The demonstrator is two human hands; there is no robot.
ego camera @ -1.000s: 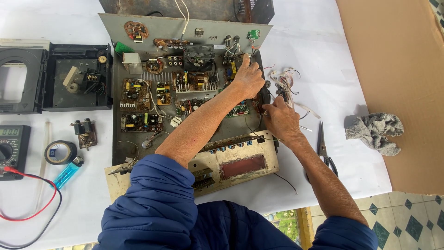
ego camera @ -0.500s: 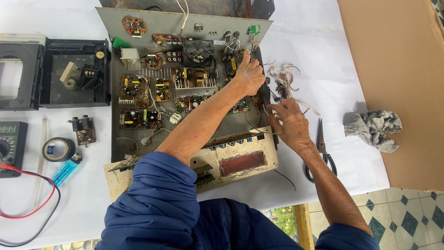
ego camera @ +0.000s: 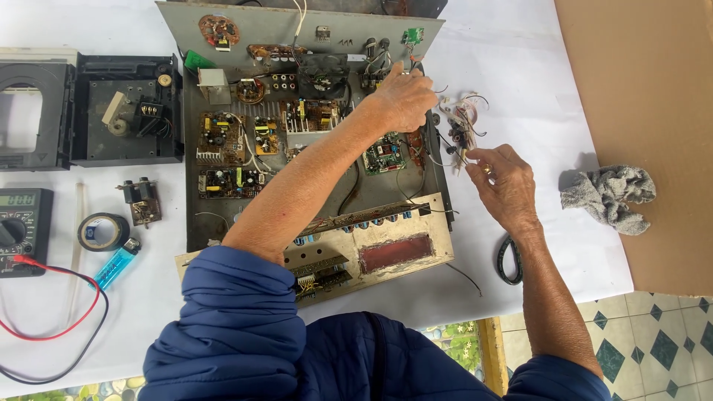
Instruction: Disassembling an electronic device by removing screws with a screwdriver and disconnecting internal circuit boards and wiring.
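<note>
Head view, left hand: the left hand point(ego camera: 405, 98) reaches across the open chassis point(ego camera: 312, 141) to its upper right corner, fingers curled on a wire there, seemingly to steady it; whether it pinches tight I cannot tell.
Head view, right hand: the right hand point(ego camera: 505, 182) sits right of centre, just off the chassis edge, fingertips pinching a strand of the wire bundle point(ego camera: 459, 126), which hangs between both hands, probably to keep it apart from the boards.
Around: scissors point(ego camera: 509, 260) lie below the right wrist; a grey rag point(ego camera: 609, 194) far right on brown cardboard point(ego camera: 639, 111).
Left side: multimeter point(ego camera: 21, 230), tape roll point(ego camera: 102, 232), blue lighter point(ego camera: 115, 263).
Surface: white-covered worktop point(ego camera: 520, 67); tiled floor point(ego camera: 661, 341) lower right.
</note>
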